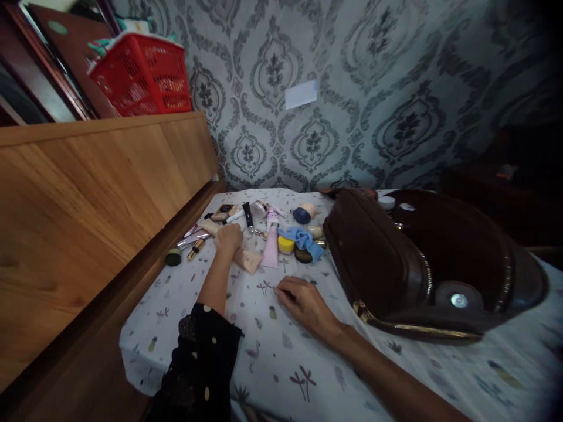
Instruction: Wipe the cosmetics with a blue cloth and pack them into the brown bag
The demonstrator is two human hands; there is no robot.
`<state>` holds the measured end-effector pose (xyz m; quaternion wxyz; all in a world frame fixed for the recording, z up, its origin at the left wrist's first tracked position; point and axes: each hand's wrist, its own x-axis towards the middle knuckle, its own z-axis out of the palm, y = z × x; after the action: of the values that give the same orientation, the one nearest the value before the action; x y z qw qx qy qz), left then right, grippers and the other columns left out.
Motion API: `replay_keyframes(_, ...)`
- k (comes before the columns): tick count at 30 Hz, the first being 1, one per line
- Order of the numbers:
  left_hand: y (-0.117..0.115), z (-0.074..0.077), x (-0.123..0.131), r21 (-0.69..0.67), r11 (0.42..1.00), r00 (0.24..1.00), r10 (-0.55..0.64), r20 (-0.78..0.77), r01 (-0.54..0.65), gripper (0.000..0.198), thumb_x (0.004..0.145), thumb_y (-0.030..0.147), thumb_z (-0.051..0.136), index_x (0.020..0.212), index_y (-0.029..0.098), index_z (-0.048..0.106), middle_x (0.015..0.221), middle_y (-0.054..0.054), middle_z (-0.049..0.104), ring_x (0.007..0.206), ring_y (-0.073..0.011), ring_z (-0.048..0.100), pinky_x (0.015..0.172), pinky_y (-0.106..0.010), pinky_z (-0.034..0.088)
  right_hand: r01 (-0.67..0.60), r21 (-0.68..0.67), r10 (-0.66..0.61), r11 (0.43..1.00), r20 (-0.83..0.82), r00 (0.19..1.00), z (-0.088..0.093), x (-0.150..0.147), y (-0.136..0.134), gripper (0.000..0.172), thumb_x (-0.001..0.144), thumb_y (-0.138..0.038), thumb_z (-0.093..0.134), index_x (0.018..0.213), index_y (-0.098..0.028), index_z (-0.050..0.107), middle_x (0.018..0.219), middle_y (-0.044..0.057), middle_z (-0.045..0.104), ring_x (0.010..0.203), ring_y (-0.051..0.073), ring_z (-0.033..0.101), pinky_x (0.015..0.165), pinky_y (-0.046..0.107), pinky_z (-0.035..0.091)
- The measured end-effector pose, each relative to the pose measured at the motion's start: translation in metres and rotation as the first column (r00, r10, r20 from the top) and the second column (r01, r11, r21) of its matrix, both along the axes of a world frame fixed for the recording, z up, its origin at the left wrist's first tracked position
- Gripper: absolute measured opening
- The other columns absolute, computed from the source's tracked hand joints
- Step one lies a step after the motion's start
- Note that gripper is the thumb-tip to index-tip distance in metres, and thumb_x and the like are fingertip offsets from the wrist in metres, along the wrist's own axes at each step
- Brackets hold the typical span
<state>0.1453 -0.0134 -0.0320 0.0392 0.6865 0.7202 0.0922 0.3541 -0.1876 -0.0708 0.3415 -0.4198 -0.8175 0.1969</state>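
On the patterned cloth point(264, 351), L hand point(229, 239) curls at the beige tube point(247, 261), just left of the pink tube point(270, 249); can't tell if it's clamped. R hand point(310, 308) rests nearer, thumb & fingers apart, nothing visible in it. Step now: tube handling, prob.; next move calls for firm grip w/o bumping neighbours.

Head-worn view, looking forward and down, printed cloth point(272, 357) near, patterned wall point(325, 140) beyond
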Motion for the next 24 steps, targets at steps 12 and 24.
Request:
replay_keyframes(12, -0.005, 0.043, -0.067, 0.285, 0.856, 0.900, 0.388, 0.199, -0.432, 0.035, 0.096, 0.019, 0.036, 0.124, 0.017, 0.057, 0.126, -0.019, 0.061, 0.119, -0.0336, 0.057, 0.087, -0.043, 0.048, -0.002, 0.005, 0.002, 1.000, -0.012, 1.000, 0.000, -0.001, 0.001, 0.032, 0.097, -0.027, 0.043, 0.068, -0.019, 0.053, 0.068, 0.004, 0.058, 0.065, 0.016, 0.055, 0.064, 0.028, 0.040)
replay_keyframes(24, 0.001, 0.007, -0.080, 0.266, 0.784, 0.827, 0.519, 0.216, -0.561, 0.043, 0.086, 0.017, 0.048, 0.128, 0.008, 0.049, 0.131, -0.029, 0.056, 0.127, -0.0392, 0.049, 0.096, -0.053, 0.036, -0.004, 0.006, 0.004, 1.000, -0.020, 1.000, 0.000, 0.000, 0.000, 0.031, 0.097, -0.027, 0.043, 0.068, -0.019, 0.053, 0.068, 0.003, 0.057, 0.064, 0.016, 0.054, 0.062, 0.028, 0.040)
